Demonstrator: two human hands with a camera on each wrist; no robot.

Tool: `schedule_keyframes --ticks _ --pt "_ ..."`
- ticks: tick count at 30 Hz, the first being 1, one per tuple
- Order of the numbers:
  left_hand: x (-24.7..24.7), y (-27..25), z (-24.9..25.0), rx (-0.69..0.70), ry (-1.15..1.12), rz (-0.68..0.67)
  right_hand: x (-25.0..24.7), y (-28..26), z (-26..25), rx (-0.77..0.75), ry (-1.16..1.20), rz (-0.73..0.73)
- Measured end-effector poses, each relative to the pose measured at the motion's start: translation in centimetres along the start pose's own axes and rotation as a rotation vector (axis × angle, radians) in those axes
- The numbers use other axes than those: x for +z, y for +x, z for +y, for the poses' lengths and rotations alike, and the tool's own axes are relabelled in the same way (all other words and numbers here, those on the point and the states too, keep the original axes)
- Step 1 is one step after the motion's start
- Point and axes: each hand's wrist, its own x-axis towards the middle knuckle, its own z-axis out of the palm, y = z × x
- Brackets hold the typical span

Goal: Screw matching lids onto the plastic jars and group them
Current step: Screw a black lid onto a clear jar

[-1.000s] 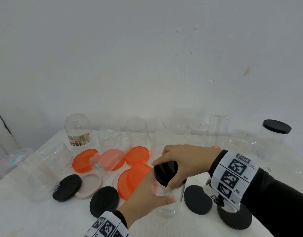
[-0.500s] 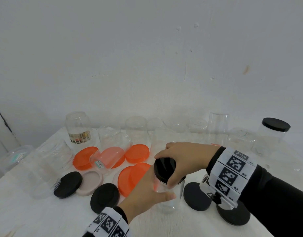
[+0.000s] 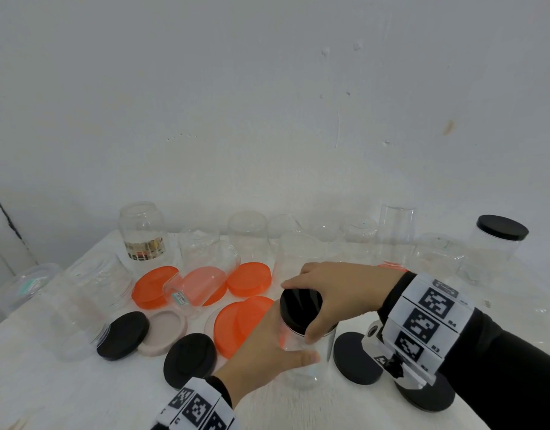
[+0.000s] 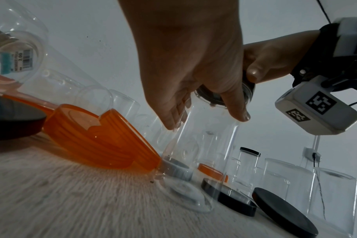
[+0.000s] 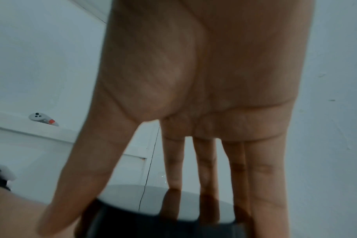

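The right hand (image 3: 342,293) covers much of the black lid (image 3: 298,307), so its seating on the jar (image 3: 311,364) is unclear. The right wristband (image 3: 422,324) hides part of a loose black lid (image 3: 429,398). The right wrist view blurs at the fingertips (image 5: 238,215).

On the white table (image 3: 50,383) the near left corner is bare, so a hand can pass there. Flat black round lids (image 3: 189,360) and overlapping orange plastic lids (image 3: 236,324) crowd the middle. A row of upright clear plastic jars (image 3: 247,234) blocks the way along the back wall. More black lids (image 3: 354,358) lie at the right.
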Motion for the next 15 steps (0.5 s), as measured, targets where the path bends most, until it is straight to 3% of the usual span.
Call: schedule_keyframes --ticks 6,11,15 --pt "-0.1 0.1 0.0 0.006 -0.010 -0.015 1.2 0.5 -0.3 0.129 -0.086 0.128" --pt "0.0 0.1 -0.3 -0.015 0.002 0.009 0.6 0.0 -0.2 0.032 0.007 -0.039" --pt "0.0 0.2 -0.5 -0.009 0.005 0.028 0.6 0.0 -0.2 0.019 -0.009 0.008"
